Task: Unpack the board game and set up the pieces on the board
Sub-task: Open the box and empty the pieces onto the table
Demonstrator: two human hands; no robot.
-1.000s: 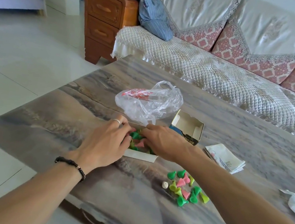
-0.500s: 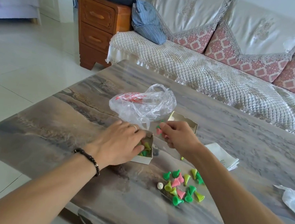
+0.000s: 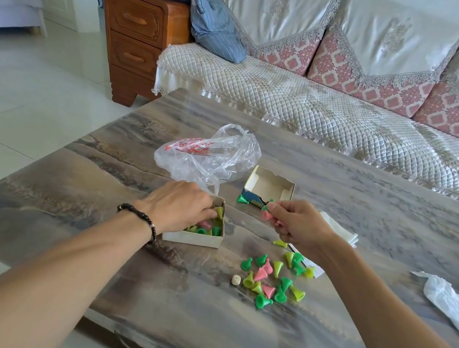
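My right hand (image 3: 297, 225) pinches a few pink and green pawns (image 3: 266, 213) above the worktop (image 3: 105, 187), just right of the white box tray (image 3: 194, 237). My left hand (image 3: 178, 205) reaches into that tray, its fingers hidden, so its grip is unclear. These small, cone-shaped plastic pieces look light and slippery, best pinched at the narrow neck.

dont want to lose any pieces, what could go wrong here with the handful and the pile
1. The right hand pinches several pawns above the table, pink ones poking out of the grip; one could slip and bounce away.
2. The loose pile of pawns and the small die lie near the table's front edge, so a sweeping forearm might knock them off.
3. The left hand digs in the shallow box tray, which could tip.
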